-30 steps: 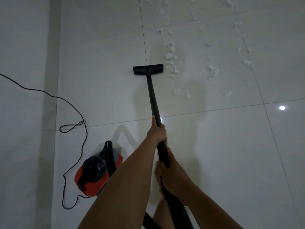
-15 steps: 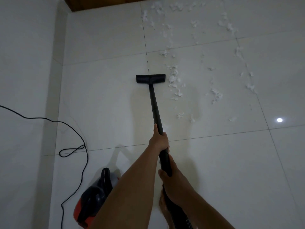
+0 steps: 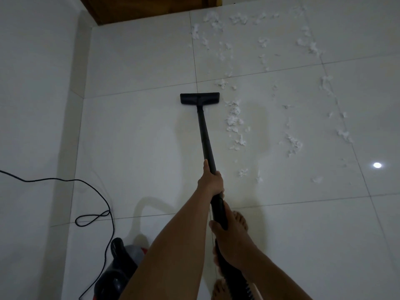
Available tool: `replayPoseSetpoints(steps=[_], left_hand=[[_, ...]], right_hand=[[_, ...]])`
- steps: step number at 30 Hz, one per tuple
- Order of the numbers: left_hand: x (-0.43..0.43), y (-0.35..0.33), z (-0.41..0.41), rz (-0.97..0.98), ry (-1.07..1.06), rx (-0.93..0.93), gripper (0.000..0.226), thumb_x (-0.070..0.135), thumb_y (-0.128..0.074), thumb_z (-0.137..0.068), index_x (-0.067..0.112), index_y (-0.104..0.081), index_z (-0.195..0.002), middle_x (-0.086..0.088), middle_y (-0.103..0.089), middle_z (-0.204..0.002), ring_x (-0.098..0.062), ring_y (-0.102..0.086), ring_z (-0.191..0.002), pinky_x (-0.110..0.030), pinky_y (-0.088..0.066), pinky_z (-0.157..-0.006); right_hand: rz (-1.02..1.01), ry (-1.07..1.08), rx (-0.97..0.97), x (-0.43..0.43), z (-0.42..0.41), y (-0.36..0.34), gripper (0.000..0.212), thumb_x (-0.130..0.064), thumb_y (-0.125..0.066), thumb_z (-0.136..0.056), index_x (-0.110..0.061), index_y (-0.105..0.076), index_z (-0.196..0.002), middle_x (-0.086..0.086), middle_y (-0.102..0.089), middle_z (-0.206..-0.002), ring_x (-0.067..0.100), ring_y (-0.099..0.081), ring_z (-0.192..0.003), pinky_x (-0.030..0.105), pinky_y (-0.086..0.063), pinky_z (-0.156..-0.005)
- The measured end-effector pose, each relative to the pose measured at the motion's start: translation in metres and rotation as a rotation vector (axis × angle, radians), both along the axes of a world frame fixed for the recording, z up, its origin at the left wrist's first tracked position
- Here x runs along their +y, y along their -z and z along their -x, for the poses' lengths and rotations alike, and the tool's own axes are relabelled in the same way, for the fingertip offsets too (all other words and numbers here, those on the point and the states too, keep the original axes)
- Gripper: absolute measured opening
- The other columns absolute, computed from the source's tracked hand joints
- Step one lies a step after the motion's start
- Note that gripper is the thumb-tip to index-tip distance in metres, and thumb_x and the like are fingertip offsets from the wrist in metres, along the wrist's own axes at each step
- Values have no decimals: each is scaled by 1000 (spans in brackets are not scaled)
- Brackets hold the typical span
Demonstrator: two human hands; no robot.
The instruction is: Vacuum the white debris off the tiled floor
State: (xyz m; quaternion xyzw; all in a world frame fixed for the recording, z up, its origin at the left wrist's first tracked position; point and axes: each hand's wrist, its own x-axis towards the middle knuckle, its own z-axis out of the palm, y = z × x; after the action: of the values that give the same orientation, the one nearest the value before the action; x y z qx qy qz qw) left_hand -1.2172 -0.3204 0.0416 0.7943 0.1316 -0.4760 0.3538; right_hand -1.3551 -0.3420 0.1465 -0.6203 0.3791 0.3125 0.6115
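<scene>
We look down on a pale tiled floor [image 3: 140, 131] that fills nearly the whole view, with a white wall [image 3: 32, 83] along its left side and the foot of a brown wooden door [image 3: 151, 7] at the far edge. Low on the left sits the vacuum cleaner [image 3: 116, 276], dark with a bit of red showing, partly hidden behind our left forearm. Its black cord [image 3: 104, 198] snakes in from the left, forms a loop and runs down beside the machine, well apart from the cleaning path.

From our hands a long black tube [image 3: 205, 135] slants forward to the flat black nozzle [image 3: 199, 98], which lies on the floor just short of a tile joint. The white debris [image 3: 233, 118] is scattered to the right of the nozzle and beyond it, thickest just beside the tube and thinning toward the far right. We see none directly under the nozzle. A small bright light spot [image 3: 377, 165] glints on the tile at far right.

Our left hand [image 3: 211, 182] is wrapped around the tube higher up, arm stretched forward. Our right hand [image 3: 229, 239] grips the thicker lower part, just above the ribbed hose [image 3: 236, 282]. Bare toes [image 3: 240, 219] peek out beside it.
</scene>
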Motion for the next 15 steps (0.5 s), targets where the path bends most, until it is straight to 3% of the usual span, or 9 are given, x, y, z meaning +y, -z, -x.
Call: replayPoseSetpoints(steps=[3, 6, 9, 13, 15], left_hand=[[-15, 2, -22, -9, -4, -4, 69, 35, -34, -108, 44, 11, -159, -21, -71, -102, -21, -66, -62, -30, -56, -60], [-30, 0, -46, -10, -16, -8, 69, 34, -34, -108, 45, 11, -159, -21, -72, -101, -21, -66, -59, -29, -54, -57], [-46, -6, -71, -9, -36, -6, 68, 34, -34, -108, 44, 10, -159, -18, -71, -93, -20, -65, -57, -28, -53, -55], [-65, -14, -102, -18, -42, 0, 69, 33, -34, -108, 43, 11, -159, -14, -69, -86, -19, -65, -59, -28, -51, -54], [-74, -18, -116, -22, -48, 1, 69, 33, -34, -108, 42, 10, -160, -12, -68, -85, -19, -65, -60, -27, -51, -54]], right_hand=[[40, -1, 7, -12, -24, 1, 60, -35, -49, -104, -48, -20, -155, 6, -64, -83, 24, -67, -67, 51, -62, -76], [146, -88, 54, -27, -46, 9, 64, -67, -48, -89, -68, -14, -144, 13, -73, -94, 34, -74, -86, 59, -58, -89], [42, -88, 34, -46, -71, -3, 59, -48, -44, -101, -68, -9, -144, 4, -72, -82, 22, -73, -70, 53, -62, -81], [4, -84, -5, -73, -101, -11, 64, -33, -43, -108, -48, -7, -158, 2, -67, -94, 16, -67, -68, 41, -63, -76], [4, -100, -22, -81, -115, -13, 65, -31, -44, -108, -46, -7, -160, 1, -62, -100, 15, -65, -72, 42, -62, -82]])
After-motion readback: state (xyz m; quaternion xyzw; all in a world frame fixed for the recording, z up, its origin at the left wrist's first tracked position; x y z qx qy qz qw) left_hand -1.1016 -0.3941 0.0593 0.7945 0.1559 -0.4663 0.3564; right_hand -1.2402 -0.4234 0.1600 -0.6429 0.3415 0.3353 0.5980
